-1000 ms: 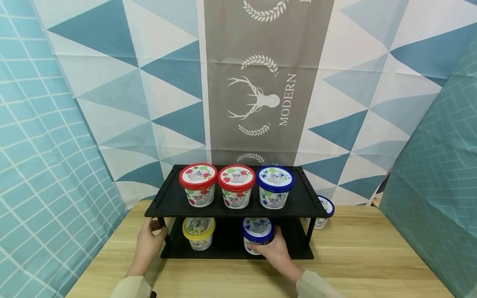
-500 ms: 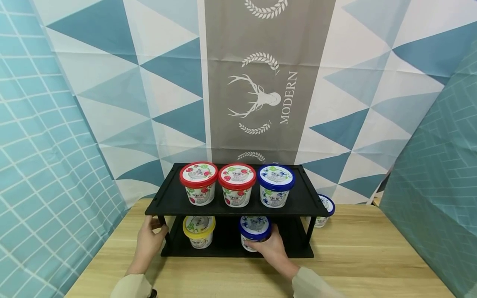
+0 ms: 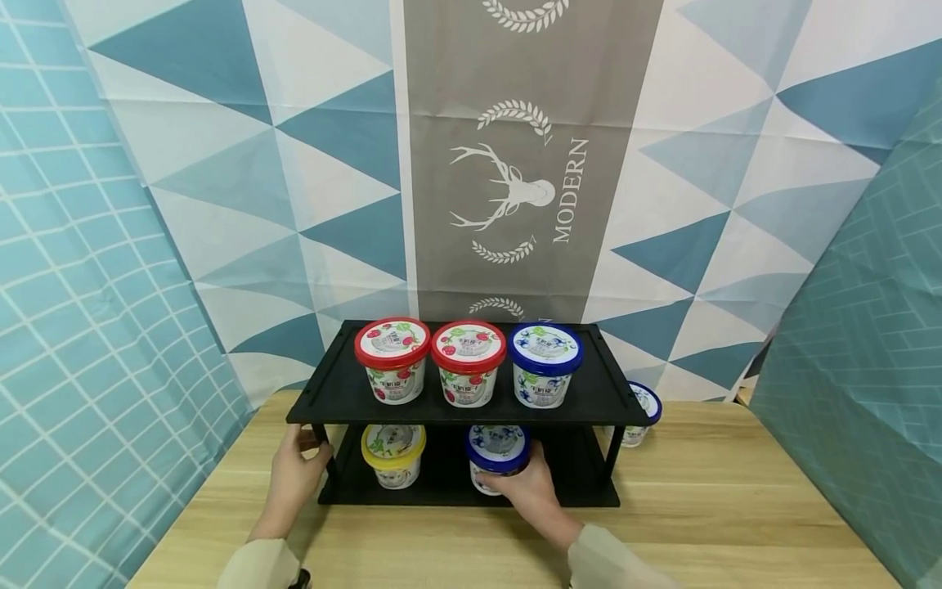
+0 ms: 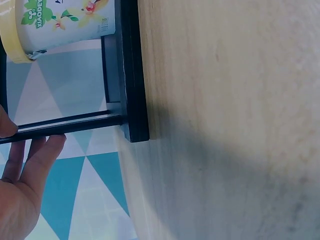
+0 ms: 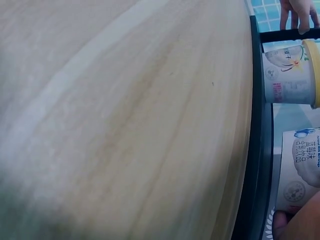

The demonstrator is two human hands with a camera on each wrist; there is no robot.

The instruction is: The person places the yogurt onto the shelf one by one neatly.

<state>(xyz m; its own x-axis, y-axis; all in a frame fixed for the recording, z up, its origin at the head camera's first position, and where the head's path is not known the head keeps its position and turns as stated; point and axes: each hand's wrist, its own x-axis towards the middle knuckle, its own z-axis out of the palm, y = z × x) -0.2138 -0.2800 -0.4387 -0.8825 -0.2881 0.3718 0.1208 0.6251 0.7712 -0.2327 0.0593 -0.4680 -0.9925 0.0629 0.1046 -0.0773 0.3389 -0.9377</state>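
Observation:
A black two-tier rack [image 3: 334, 397] stands on the wooden table. My left hand [image 3: 293, 474] pinches the rack's front left post [image 4: 85, 121], thumb on one side and fingers on the other. On the lower tier, my right hand [image 3: 536, 493] holds a white yogurt-type cup with a blue lid [image 3: 497, 446], its thumb across the front and the other fingers hidden behind. A yellow-lidded cup [image 3: 393, 448] stands upright to the left on the same tier, apart from it. Only the thumb side of the right hand shows in the right wrist view, beside the blueberry-printed cup [image 5: 300, 165].
The upper tier bears two red-lidded cups [image 3: 392, 360] [image 3: 468, 362] and a blue-lidded one [image 3: 545, 365] in a row. Behind the rack's right end, another blue-lidded cup [image 3: 644, 405] is partly hidden. Patterned cloth walls [image 3: 338, 204] enclose the table [image 3: 721, 491].
My right hand has shifted the blue-lidded cup a little to the left along the lower tier, closer to the yellow-lidded one. The left hand stays on the post.

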